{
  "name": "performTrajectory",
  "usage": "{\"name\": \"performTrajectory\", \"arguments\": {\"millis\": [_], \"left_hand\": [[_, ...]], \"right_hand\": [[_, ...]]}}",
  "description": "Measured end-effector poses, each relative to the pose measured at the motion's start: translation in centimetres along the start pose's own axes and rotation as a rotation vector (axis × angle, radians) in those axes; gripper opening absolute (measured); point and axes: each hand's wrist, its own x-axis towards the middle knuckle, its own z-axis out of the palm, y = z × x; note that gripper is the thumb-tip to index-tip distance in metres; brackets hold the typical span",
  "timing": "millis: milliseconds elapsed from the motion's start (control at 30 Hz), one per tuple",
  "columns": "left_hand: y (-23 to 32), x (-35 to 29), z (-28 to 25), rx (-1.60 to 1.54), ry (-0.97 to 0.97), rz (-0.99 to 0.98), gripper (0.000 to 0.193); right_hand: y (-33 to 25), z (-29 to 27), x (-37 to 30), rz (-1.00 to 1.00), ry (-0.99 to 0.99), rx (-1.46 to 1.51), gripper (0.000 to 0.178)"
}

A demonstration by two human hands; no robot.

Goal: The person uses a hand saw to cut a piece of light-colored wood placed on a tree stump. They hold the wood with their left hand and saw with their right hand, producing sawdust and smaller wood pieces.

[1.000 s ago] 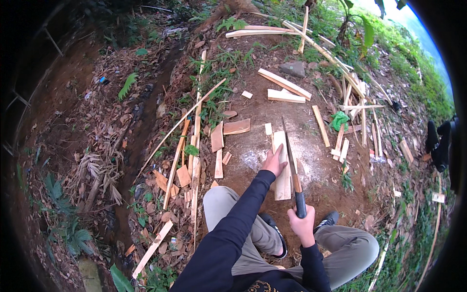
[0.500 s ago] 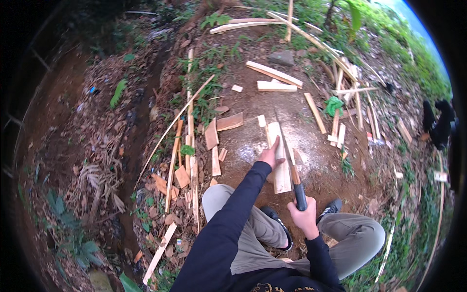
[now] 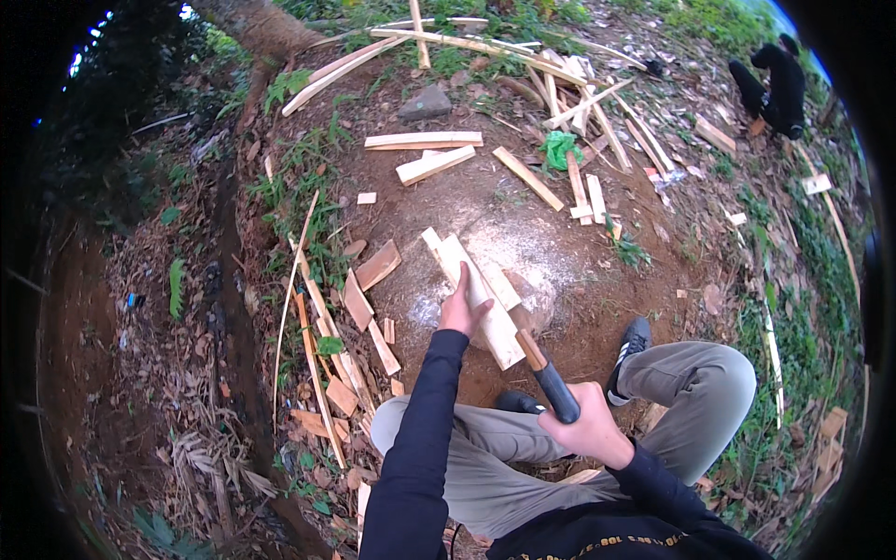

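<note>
In the middle of the ground stands a pale wooden board [image 3: 496, 332], tilted, with its lower end toward me. My left hand [image 3: 460, 306] grips it along its left side, thumb across the face and one finger stretched upward. My right hand [image 3: 590, 425] is wrapped round a machete-like tool by its black-and-wood handle [image 3: 556, 390], to the right of the board's near end. Of its blade I can make out almost nothing, as it is edge-on or behind the board. A shorter pale piece [image 3: 502, 287] lies against the board's right side.
Pale shavings [image 3: 504, 238] cover the soil around a round block [image 3: 534, 297]. Cut wood pieces [image 3: 437, 164] lie beyond, a stick pile with a green bag [image 3: 560, 147] at right. Long strips [image 3: 322, 322] line the left. A person in black [image 3: 782, 89] crouches far right.
The view has swung, so the scene sits further left and lower. The machete's blade, seen along the board's right side before, hardly shows now. Both hands keep their holds.
</note>
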Motion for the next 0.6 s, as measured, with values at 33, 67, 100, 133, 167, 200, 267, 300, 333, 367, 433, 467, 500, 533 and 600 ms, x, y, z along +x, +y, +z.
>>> {"name": "performTrajectory", "arguments": {"millis": [33,67,100,133,167,200,267,300,333,367,433,467,500,533,600], "left_hand": [[0.8,0.4,0.0,0.002,0.005,0.026,0.104],[1.6,0.4,-0.4,-0.004,-0.063,-0.046,0.104],[1.4,0.4,-0.2,-0.050,-0.062,-0.038,0.104],[1.4,0.4,-0.5,-0.044,-0.076,-0.041,0.103],[1.2,0.4,-0.8,-0.040,-0.085,-0.052,0.102],[0.8,0.3,-0.2,-0.074,-0.048,0.022,0.102],[1.4,0.3,-0.8,-0.025,-0.074,-0.020,0.102],[1.2,-0.2,-0.9,-0.007,-0.052,-0.006,0.101],[1.2,-0.8,-1.1,0.026,-0.049,-0.024,0.101],[1.8,-0.5,-1.1,0.050,-0.041,-0.019,0.101],[2.1,-0.4,-0.8,0.062,-0.063,-0.037,0.101],[1.8,-0.5,-0.9,0.051,-0.084,-0.058,0.102],[2.2,0.1,-0.8,0.028,-0.092,-0.063,0.102],[1.9,0.2,-1.1,0.012,-0.098,-0.044,0.103],[1.6,0.1,-0.8,-0.010,-0.095,-0.034,0.103]], "right_hand": [[0.1,-0.3,0.5,-0.033,0.029,-0.009,0.024],[0.3,-0.1,1.5,-0.050,0.061,-0.019,0.024],[0.6,0.3,2.8,-0.066,0.091,-0.030,0.025],[1.3,1.0,4.9,-0.085,0.112,-0.029,0.026],[1.6,1.6,6.4,-0.053,0.109,0.052,0.026],[1.7,1.3,6.4,-0.007,0.090,0.035,0.026],[0.4,0.3,4.5,-0.004,0.039,0.028,0.024],[-0.3,-0.8,2.0,-0.032,0.004,0.031,0.023],[-0.8,-1.8,0.0,0.024,-0.039,0.075,0.020],[-0.3,-2.0,-0.9,0.024,-0.052,0.068,0.019],[-0.2,-1.3,1.1,-0.002,-0.004,0.026,0.020],[0.3,-0.1,3.1,-0.011,0.021,0.018,0.021],[0.8,0.4,5.5,-0.033,0.054,-0.007,0.023],[1.3,1.1,7.5,-0.008,0.055,0.035,0.024],[0.9,1.0,7.8,0.025,0.070,0.089,0.025]]}}
